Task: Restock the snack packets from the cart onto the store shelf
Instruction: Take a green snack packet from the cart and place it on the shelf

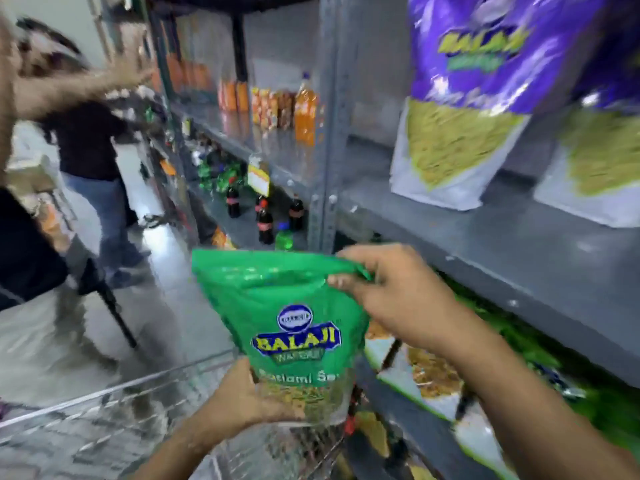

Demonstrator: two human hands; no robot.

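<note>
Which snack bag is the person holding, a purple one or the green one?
The green packet: the left hand holds its bottom, the right hand pinches its top. The two purple packets stand untouched on the shelf above.

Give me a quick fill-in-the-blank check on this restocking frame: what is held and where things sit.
1. Both hands hold a ____ plastic Balaji snack packet.
2. The right hand pinches the packet's ____ edge, while the left hand supports its bottom.
3. Two ____ and yellow snack packets stand on the grey metal shelf.
4. The wire cart is ____ the held packet.

Missing words: green; top; purple; below
</note>
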